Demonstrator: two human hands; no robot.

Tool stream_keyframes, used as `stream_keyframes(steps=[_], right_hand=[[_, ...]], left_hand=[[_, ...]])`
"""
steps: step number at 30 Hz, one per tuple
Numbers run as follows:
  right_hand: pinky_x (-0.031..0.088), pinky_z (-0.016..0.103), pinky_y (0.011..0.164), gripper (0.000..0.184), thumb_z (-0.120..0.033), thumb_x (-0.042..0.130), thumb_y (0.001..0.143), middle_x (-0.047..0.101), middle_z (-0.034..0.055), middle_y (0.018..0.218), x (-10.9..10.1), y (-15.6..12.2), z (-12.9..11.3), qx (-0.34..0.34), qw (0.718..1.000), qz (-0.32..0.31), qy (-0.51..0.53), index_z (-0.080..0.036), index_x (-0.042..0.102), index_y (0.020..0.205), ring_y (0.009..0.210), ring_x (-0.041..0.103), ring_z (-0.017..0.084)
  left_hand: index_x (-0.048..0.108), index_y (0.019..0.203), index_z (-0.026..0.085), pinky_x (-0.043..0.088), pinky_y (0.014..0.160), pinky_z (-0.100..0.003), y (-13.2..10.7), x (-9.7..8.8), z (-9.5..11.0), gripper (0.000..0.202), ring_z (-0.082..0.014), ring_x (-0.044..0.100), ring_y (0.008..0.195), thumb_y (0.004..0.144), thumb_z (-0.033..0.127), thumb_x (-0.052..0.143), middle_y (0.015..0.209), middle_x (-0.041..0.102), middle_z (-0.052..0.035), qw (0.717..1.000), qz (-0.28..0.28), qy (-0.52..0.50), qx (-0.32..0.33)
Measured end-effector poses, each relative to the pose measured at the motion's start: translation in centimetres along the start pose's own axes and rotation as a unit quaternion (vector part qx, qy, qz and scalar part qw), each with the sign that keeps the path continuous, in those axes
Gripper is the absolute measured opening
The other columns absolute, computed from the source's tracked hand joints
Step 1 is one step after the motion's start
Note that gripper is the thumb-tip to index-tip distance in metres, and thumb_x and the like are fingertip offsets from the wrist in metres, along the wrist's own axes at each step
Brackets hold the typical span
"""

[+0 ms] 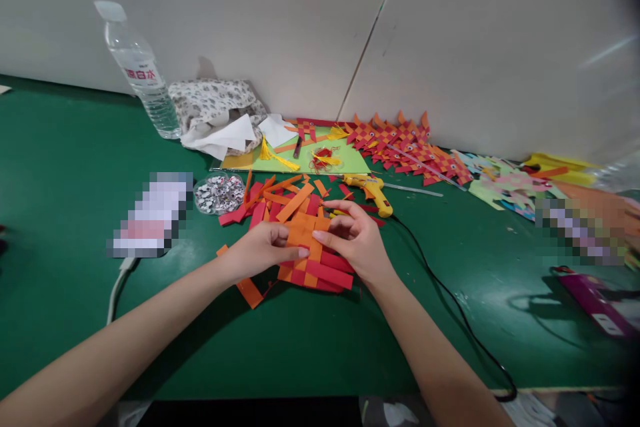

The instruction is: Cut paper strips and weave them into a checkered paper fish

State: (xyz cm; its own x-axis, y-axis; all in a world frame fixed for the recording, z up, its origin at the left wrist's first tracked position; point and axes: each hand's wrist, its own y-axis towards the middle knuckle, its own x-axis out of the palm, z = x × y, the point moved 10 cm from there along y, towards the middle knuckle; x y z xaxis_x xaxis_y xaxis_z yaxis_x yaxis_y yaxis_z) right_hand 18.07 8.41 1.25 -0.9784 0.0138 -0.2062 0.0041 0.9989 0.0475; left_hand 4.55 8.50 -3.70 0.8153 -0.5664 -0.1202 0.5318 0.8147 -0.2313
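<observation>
A woven piece of orange and red strips (pixel 301 230) is held up between both hands over the green table. My left hand (pixel 263 250) pinches its left side, thumb across the front. On its right side, my right hand (pixel 354 237) grips with thumb and forefinger. Several red strip ends (pixel 330 273) stick out at the lower right of the weave. Just behind it lies a heap of loose red and orange strips (pixel 257 210). One orange strip (pixel 250 293) rests on the table by my left hand.
A yellow glue gun (pixel 370 193) with a black cord (pixel 440 280) lies to the right. Googly eyes (pixel 220 193) fill a clear dish. Behind stand a water bottle (pixel 143 73), a tissue pouch (pixel 215 107) and finished woven fish (pixel 410 147). A phone (pixel 153 217) lies left.
</observation>
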Motion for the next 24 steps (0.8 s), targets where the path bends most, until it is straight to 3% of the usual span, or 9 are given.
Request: stream_keyframes(steps=[3,7,11,19,21,24], right_hand=[[0.045,0.029,0.062,0.045,-0.03,0.079,0.061,0.059,-0.0054,0.065,0.0,0.1,0.3,0.006,1.0,0.002,0.006,-0.024,0.059,0.1,0.061,0.056,0.013],[0.047,0.03,0.062,0.043,-0.029,0.08,0.059,0.061,-0.0048,0.066,0.1,0.1,0.6,0.01,0.999,0.004,0.037,-0.025,0.059,0.097,0.06,0.057,0.013],[0.048,0.03,0.064,0.043,-0.028,0.08,0.058,0.062,-0.0045,0.067,0.2,-0.1,0.7,0.018,0.999,0.012,0.039,-0.024,0.06,0.095,0.062,0.06,0.014],[0.049,0.029,0.063,0.039,-0.03,0.079,0.061,0.063,-0.0045,0.068,0.7,-0.4,0.7,0.012,0.999,0.028,0.031,-0.025,0.057,0.093,0.062,0.062,0.013],[0.05,0.03,0.067,0.04,-0.033,0.079,0.062,0.066,-0.0028,0.074,0.9,-0.4,0.7,0.015,0.999,0.013,0.031,-0.025,0.057,0.095,0.068,0.064,0.015],[0.049,0.032,0.073,0.045,-0.034,0.079,0.062,0.068,-0.0006,0.08,1.2,-0.3,0.8,0.022,0.999,-0.029,0.028,-0.025,0.056,0.099,0.078,0.065,0.017]], left_hand=[[0.057,0.059,0.018,0.03,0.044,-0.021,-0.1,0.3,0.5,0.027,-0.0082,0.039,0.048,0.065,0.039,0.073,0.055,0.047,0.0041,0.999,-0.009,-0.037,0.003],[0.069,0.073,0.02,0.046,0.057,-0.026,-0.3,0.4,1.2,0.019,-0.0159,0.059,0.064,0.066,0.037,0.072,0.069,0.066,-0.0015,0.996,-0.006,-0.089,0.025],[0.068,0.066,0.018,0.044,0.052,-0.024,-0.3,0.0,1.0,0.02,-0.0154,0.058,0.059,0.063,0.037,0.074,0.061,0.063,-0.0002,0.997,0.01,-0.069,0.022],[0.055,0.049,0.018,0.026,0.04,-0.021,-0.3,-0.8,0.3,0.033,-0.0069,0.038,0.041,0.061,0.039,0.077,0.045,0.043,0.0063,0.998,0.056,-0.012,0.004],[0.057,0.051,0.018,0.029,0.04,-0.02,-0.3,-0.8,0.2,0.03,-0.007,0.04,0.042,0.06,0.037,0.078,0.046,0.047,0.006,0.998,0.056,-0.03,-0.001],[0.07,0.072,0.02,0.048,0.055,-0.025,-0.2,-0.8,0.4,0.022,-0.015,0.061,0.062,0.061,0.037,0.078,0.066,0.066,-0.0005,0.992,0.046,-0.117,-0.002]])
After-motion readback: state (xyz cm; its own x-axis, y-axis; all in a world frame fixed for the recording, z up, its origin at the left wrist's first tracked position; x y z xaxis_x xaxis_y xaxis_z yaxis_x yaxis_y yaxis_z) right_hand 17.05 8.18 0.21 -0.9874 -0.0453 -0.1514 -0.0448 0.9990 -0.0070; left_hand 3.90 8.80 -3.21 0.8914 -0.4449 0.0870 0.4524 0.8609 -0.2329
